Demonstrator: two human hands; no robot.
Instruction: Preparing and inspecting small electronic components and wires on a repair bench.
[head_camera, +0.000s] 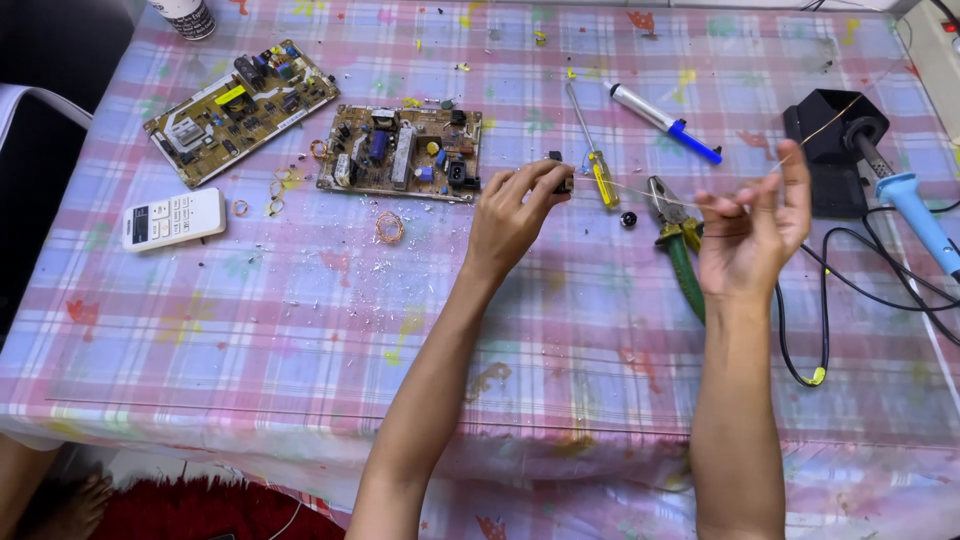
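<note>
Unwinding thin copper wire from a small black coil part, with several loops already off.

The left hand (510, 215) is pinching the small black component (562, 180) over the checked tablecloth (300, 330), while the right hand (755, 235) is clamping the thin copper wire (640, 192) between closed fingers; loose orange copper wire coils (389, 227) are lying beside the brown circuit board (405, 152), and wire seems to remain on the part.

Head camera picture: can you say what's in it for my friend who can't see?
Two hands stretch a thin copper wire above a checked tablecloth: the left hand pinches a small black part, the right hand pulls the wire. Around lie two circuit boards, a yellow screwdriver, green pliers and a blue soldering iron.
</note>
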